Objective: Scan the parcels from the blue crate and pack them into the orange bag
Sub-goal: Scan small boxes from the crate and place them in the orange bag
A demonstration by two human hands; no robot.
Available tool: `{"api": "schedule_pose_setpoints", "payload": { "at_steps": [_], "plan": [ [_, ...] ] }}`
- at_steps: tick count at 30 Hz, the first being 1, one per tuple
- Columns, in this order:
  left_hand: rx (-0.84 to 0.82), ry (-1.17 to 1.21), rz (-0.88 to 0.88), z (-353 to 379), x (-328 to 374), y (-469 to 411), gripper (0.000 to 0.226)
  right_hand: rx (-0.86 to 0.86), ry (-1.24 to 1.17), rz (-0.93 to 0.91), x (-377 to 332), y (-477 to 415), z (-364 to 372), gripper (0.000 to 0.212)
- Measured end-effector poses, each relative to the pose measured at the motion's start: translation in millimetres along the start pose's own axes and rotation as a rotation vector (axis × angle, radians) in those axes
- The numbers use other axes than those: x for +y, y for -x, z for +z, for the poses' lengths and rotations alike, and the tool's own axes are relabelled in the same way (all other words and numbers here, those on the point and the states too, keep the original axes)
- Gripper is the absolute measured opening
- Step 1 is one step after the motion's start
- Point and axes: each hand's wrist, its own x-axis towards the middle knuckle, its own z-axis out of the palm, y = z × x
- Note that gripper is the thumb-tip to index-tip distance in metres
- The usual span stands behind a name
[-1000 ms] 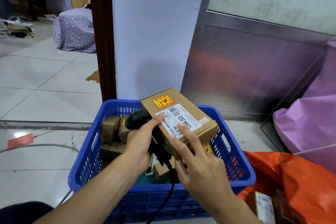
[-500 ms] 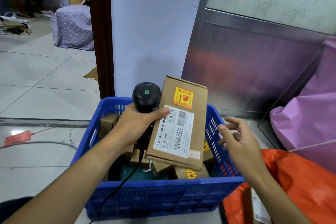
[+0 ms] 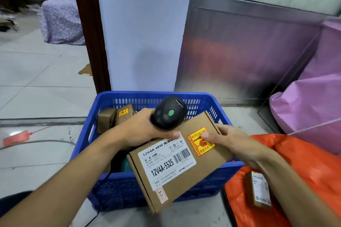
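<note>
- left hand is wrapped round the handle of the black scanner, so that grip's full. Its thumb tip also lands on the top edge of the white label
- right hand pinches the cardboard parcel at its right end, thumb on top of the orange fragile sticker, fingers tucked underneath where I can't see them
- parcel sits label up and tilted, near corner dipping, held between both grips over the near side of the blue crate
- scanner head is just above the parcel's far edge, green dot facing up. Its cable trails down below the left forearm
- just beyond the left grip, small boxes lie in the crate
- below and right of the right grip is the orange bag, open, with a labelled box inside
- pink bag is above that, well apart from either hand
</note>
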Motion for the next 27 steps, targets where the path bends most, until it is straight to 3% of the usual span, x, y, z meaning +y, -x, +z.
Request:
{"api": "schedule_pose_setpoints", "payload": {
  "at_steps": [3,5,8,10,13,16,21,27],
  "plan": [
    [0.17,0.123,0.001,-1,-1,-4,0.016,0.091,-0.038,-0.028,1,-1,-6,0.048],
    [0.322,0.188,-0.047,-6,-7,-10,0.025,0.19,-0.053,-0.038,5,-4,-16,0.05],
    [0.537,0.255,-0.086,-17,-20,-21,0.036,0.47,-0.095,-0.094,17,-14,-32,0.06],
    [0.587,0.356,-0.092,-23,-27,-26,0.037,0.66,-0.21,-0.124,22,-18,-40,0.058],
    [0.54,0.5,-0.081,-24,-30,-29,0.034,0.706,-0.419,-0.123,18,-17,-48,0.053],
    [0.48,0.645,-0.037,-18,-30,-30,0.031,0.691,-0.467,-0.137,17,-18,-50,0.045],
    [0.393,0.657,-0.044,-2,-24,-28,0.017,0.702,-0.423,-0.189,16,-17,-44,0.055],
    [0.264,0.596,-0.018,11,-19,-23,0.027,0.696,-0.391,-0.217,19,-15,-45,0.047]
  ]
}}
